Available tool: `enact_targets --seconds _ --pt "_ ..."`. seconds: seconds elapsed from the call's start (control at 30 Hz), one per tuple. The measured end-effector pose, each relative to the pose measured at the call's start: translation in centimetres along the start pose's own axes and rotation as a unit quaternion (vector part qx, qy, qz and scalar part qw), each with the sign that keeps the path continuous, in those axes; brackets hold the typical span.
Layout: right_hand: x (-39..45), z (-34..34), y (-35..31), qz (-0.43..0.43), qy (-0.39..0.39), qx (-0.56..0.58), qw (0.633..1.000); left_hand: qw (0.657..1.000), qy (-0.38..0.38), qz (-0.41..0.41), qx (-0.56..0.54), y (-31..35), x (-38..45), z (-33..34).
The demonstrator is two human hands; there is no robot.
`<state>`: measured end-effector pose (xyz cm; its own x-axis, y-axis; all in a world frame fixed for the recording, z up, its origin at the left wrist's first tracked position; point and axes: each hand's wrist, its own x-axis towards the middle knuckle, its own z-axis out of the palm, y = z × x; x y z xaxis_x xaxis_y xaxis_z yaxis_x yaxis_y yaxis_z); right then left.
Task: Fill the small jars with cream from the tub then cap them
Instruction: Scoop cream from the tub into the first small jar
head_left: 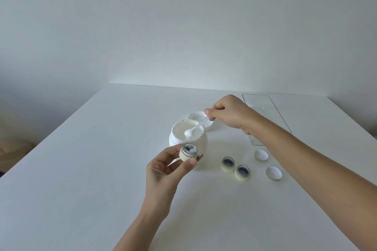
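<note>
A white table (81, 169) stands against a plain pale wall, and the open cream tub (188, 138) near its middle serves as the landmark. In front of the tub and slightly to its left, your left hand (165, 171) pinches a small cream-coloured jar (188, 153) between thumb and fingers, holding it above the table with its mouth up; a dab of white cream shows inside. Over the tub itself, a clear spoon (192, 130) loaded with cream rests its bowl at the surface of the contents. Behind the tub to the right lies the tub's white lid (195, 117), partly hidden. Your right hand (228, 112), above and right of the tub, grips the spoon's handle with curled fingers. To the right of the tub and nearer you, two more small open jars (228, 165) (242, 173) stand just beside each other. Further right lie two white caps (261, 155) (273, 173), apart. Beyond them, right of the tub, sits a clear tray (265, 104).
</note>
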<state>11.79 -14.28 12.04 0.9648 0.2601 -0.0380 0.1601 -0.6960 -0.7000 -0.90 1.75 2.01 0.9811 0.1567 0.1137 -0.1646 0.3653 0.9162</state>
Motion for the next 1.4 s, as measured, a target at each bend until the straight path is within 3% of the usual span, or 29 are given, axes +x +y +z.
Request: enact_targets --seconds 0.3,0.53,0.67,0.77,0.87,0.97,1.03,1.4 --pt "-0.9 -1.1 1.0 0.027 -0.032 0.126 0.991 0.999 0.036 -0.002 0.000 0.1 0.2 -0.2" --pt "-3.4 -0.3 -0.1 -0.012 -0.023 0.074 0.997 0.999 0.032 0.000 -0.007 0.1 0.1 -0.2" --pt "-4.7 0.5 -0.5 -0.102 0.060 0.011 0.993 0.999 0.028 0.001 -0.018 0.1 0.1 -0.2" --pt "-5.5 1.4 -0.2 -0.229 0.172 -0.034 0.957 0.999 0.029 0.000 -0.025 0.2 0.1 -0.3" --pt "-6.5 2.2 0.6 -0.374 0.290 -0.110 0.874 0.999 0.027 -0.003 -0.030 0.2 0.1 -0.2" --pt "-7.2 2.6 1.8 -0.472 0.344 -0.181 0.791 0.999 0.023 -0.005 -0.044 0.2 0.1 -0.2" --pt "-7.6 2.9 2.6 -0.497 0.360 -0.205 0.763 0.998 0.025 -0.007 -0.054 0.2 0.1 -0.2" --pt "-8.7 2.6 4.1 -0.478 0.377 -0.180 0.773 0.998 0.017 -0.001 -0.060 0.4 0.0 0.0"
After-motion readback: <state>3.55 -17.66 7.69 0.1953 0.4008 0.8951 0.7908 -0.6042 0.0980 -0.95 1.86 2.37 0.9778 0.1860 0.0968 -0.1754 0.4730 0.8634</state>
